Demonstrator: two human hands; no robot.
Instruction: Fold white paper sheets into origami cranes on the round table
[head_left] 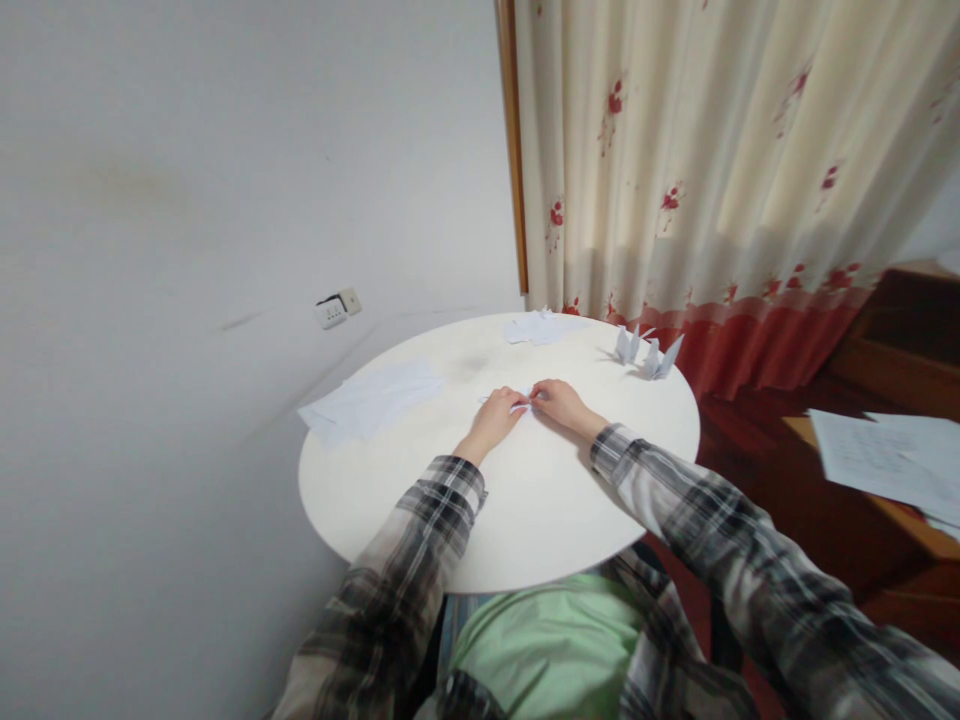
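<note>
A small white folded paper (521, 404) lies near the middle of the round white table (525, 530). My left hand (496, 414) and my right hand (561, 402) meet over it, fingers curled and pinching its edges from either side. Most of the paper is hidden under my fingers. Both arms wear plaid sleeves.
A stack of white paper sheets (371, 400) lies at the table's left edge, and more folded sheets (541, 326) sit at the far edge. Two finished paper cranes (646, 352) stand at the far right. A flowered curtain (720, 160) hangs behind; a wooden desk with papers (885, 455) is at right.
</note>
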